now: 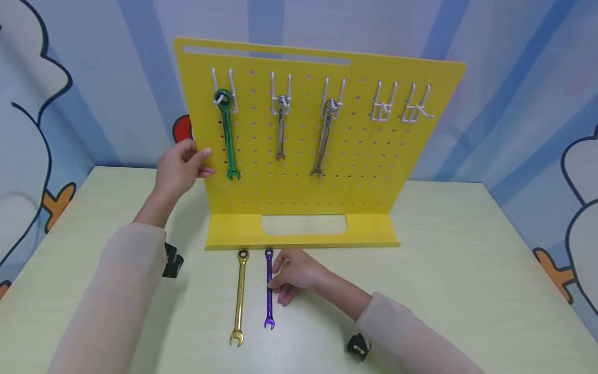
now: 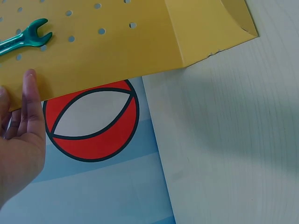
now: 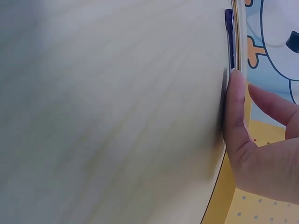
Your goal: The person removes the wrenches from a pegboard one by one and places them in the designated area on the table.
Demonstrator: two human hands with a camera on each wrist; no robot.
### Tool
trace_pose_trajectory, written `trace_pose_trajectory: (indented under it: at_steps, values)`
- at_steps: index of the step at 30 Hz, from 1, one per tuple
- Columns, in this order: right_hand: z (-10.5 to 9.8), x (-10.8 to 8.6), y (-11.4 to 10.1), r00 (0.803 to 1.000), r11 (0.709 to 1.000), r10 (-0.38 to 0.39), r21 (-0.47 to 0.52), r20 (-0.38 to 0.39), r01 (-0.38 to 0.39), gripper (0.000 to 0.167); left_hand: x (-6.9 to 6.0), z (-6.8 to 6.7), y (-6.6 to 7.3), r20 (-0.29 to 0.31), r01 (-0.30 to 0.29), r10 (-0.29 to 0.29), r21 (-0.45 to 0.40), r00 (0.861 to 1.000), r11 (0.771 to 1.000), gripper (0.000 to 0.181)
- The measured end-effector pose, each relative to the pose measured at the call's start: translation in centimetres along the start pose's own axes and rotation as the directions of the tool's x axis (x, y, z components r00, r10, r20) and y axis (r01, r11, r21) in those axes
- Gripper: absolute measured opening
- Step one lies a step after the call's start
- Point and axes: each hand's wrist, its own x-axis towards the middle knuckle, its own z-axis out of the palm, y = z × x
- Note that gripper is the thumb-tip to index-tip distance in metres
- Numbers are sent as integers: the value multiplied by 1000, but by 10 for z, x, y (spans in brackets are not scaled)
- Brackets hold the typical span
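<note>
A yellow pegboard [image 1: 289, 192] stands upright on the table; my left hand [image 1: 179, 166] grips its left edge, beside a hanging green wrench [image 1: 228, 137]. In the left wrist view my hand [image 2: 23, 144] is at the board's edge, near the green wrench's open end [image 2: 32, 36]. A purple wrench [image 1: 269, 291] lies flat in front of the base, with my right hand [image 1: 299, 272] beside it and fingertips at its shaft. The right wrist view shows the fingertips at the purple wrench [image 3: 230, 32]; whether they pinch it is unclear. A gold wrench [image 1: 240, 296] lies to its left.
Two silver wrenches [image 1: 281, 130] hang from middle hooks on the board. Two more white hooks [image 1: 384, 104] at the right hold nothing. The board's base [image 1: 233, 234] spans the table [image 1: 458, 249] behind the loose wrenches. A patterned curtain [image 1: 317, 23] is behind.
</note>
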Motion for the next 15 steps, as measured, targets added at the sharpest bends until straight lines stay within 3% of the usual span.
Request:
trace_pose_trajectory:
  at_steps: [15]
  values:
    - [-20, 0, -4, 995, 999, -44, 14, 85, 43, 23, 0, 0, 0, 2, 3, -3, -6, 1000, 1000, 30]
